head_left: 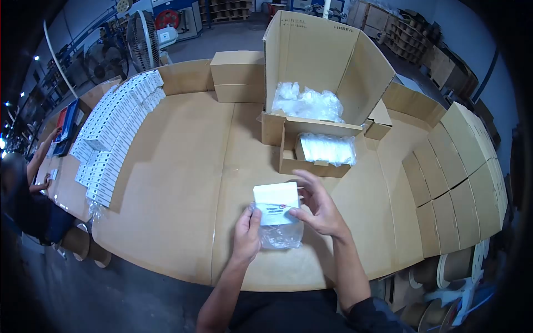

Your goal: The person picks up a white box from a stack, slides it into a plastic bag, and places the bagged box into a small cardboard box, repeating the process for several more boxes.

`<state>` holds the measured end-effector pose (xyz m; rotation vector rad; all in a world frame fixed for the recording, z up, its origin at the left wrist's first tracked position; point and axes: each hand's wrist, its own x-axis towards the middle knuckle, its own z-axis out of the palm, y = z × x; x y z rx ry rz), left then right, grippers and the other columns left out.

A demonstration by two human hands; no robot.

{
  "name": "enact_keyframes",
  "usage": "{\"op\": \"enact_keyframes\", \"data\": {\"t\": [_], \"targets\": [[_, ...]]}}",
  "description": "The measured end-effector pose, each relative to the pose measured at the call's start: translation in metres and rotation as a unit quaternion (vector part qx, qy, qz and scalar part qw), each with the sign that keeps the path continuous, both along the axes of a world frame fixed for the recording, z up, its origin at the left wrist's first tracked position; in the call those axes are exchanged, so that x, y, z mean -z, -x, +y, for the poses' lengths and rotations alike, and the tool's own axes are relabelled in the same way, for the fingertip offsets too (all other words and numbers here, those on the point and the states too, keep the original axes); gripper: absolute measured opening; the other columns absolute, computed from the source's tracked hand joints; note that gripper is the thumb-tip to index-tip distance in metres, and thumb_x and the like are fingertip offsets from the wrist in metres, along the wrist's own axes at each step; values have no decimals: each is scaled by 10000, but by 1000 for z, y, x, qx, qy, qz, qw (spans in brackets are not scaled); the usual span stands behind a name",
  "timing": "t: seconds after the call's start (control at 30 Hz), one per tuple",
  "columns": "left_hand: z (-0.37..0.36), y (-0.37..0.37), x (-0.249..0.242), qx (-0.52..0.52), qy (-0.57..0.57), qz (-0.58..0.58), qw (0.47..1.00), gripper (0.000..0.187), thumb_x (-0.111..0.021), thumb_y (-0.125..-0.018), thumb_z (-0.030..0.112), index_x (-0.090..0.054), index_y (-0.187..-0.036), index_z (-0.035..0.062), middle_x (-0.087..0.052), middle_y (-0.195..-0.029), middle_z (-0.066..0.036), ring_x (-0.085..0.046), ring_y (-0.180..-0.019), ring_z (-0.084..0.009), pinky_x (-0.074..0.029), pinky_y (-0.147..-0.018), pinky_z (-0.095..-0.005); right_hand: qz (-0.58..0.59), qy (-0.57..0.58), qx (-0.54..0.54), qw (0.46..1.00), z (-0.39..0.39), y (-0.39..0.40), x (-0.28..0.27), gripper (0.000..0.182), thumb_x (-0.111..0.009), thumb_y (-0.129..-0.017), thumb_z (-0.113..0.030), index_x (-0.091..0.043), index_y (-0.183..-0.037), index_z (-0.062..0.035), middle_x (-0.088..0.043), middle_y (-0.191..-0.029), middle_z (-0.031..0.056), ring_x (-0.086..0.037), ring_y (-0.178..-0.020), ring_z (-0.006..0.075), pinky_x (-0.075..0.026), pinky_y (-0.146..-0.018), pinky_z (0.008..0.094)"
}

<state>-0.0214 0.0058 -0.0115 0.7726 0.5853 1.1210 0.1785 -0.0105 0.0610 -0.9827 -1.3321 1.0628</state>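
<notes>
A small white box (276,201) with printing on its face is partly inside a clear plastic bag (281,236), above the near middle of the table. My left hand (247,233) grips its left edge, thumb on the front. On the right side, my right hand (321,208) has its thumb on the box's front and its fingers curved behind the upper right corner. Just beyond my hands, an open cardboard carton (290,166) holds a row of plastic-wrapped packs (327,149). Behind it, a taller open carton (316,50) contains crumpled clear bags (308,102).
Stacked small white boxes (119,122) line the left of the cardboard-covered table (172,183). Closed brown cartons (461,183) are piled at the right, another pair (239,76) at the back. A co-worker (33,188) is at the far left. Fans stand beyond the table.
</notes>
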Motion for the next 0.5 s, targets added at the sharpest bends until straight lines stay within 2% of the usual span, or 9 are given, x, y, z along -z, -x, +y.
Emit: {"op": "enact_keyframes", "data": {"t": [0.07,0.1,0.2,0.23,0.33,0.5], "targets": [[0,1,-2,-15,9,-14,1000,374,-448,-1122,250,-538,-1346,-36,-642,-1234,-96,-622,-1126,-149,-502,-996,-317,152,36,31,987,-9,5,7,538,-726,-958,-121,-496,-1436,-31,-612,-1296,153,-617,-1152,183,-526,-979,321],[1,1,-3,-22,14,-21,999,376,-440,-1125,252,-542,-1342,-37,-644,-1235,-99,-623,-1130,-153,-502,-1000,-321,211,112,58,969,-13,6,17,432,-699,-990,-137,-544,-1367,8,-655,-1207,126,-634,-1076,143,-530,-945,299],[7,5,4,-7,-14,-12,1000,405,-417,-1130,272,-552,-1337,-49,-643,-1250,-107,-621,-1148,-164,-498,-1014,-330,249,186,24,950,-18,7,47,294,-658,-1020,-133,-606,-1265,21,-694,-1101,77,-645,-978,115,-531,-892,283],[7,5,6,-5,-16,0,1000,421,-413,-1131,284,-551,-1342,-53,-643,-1259,-109,-620,-1150,-164,-496,-1015,-329,300,196,37,933,-17,13,53,196,-628,-1038,-133,-646,-1162,18,-706,-1011,47,-648,-913,109,-527,-852,275],[10,7,10,-4,-38,33,999,469,-401,-1132,311,-545,-1364,-70,-633,-1298,-119,-614,-1172,-175,-485,-1029,-333,360,175,41,916,-17,17,56,167,-624,-1038,-126,-650,-1132,10,-698,-1012,53,-642,-912,113,-525,-855,276],[12,8,1,-26,-136,121,983,524,-374,-1134,318,-495,-1438,-92,-594,-1390,-154,-584,-1254,-232,-439,-1092,-355,383,161,8,910,-18,14,57,201,-618,-1030,-131,-622,-1177,6,-697,-1084,71,-646,-1012,144,-501,-961,320]]}}
